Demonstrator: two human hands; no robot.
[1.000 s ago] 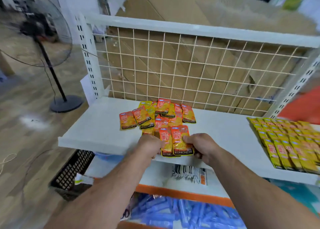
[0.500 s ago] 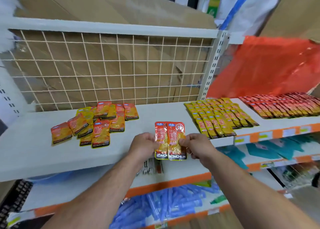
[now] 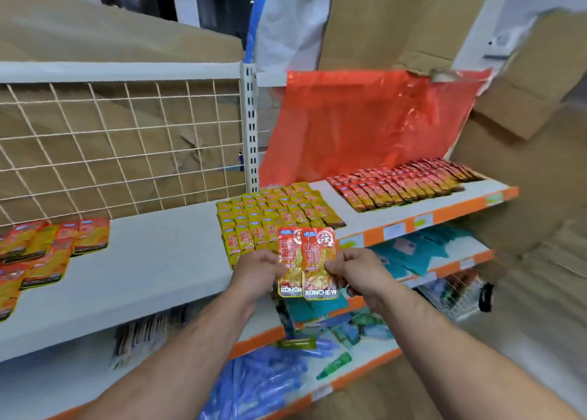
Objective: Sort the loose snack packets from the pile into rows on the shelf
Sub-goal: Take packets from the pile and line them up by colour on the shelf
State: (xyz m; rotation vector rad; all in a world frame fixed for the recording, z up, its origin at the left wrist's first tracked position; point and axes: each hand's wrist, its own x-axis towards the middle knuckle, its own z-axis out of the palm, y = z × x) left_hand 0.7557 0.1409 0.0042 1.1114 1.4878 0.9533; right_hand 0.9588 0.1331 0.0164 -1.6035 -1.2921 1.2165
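Two red-orange KONCHEW snack packets point(image 3: 307, 262) overlap upright in front of the white shelf point(image 3: 152, 260). My left hand point(image 3: 258, 268) pinches their left edge and my right hand point(image 3: 352, 268) pinches the right edge. Just behind them lie neat rows of yellow packets point(image 3: 266, 216). Further right on the shelf are rows of red packets point(image 3: 400, 184). The loose pile of orange and yellow packets point(image 3: 41, 251) sits at the far left of the shelf.
A white wire grid point(image 3: 120, 146) backs the left bay, with an upright post point(image 3: 251, 127) dividing the bays. A red plastic sheet point(image 3: 365, 124) hangs behind the red rows. Lower shelves hold blue packets point(image 3: 260, 384) and teal packets point(image 3: 409, 254). Cardboard stands at right.
Both hands lifted the two packets off the pile and carried them right, past the bare shelf stretch, to the yellow rows. The view swung right with them.
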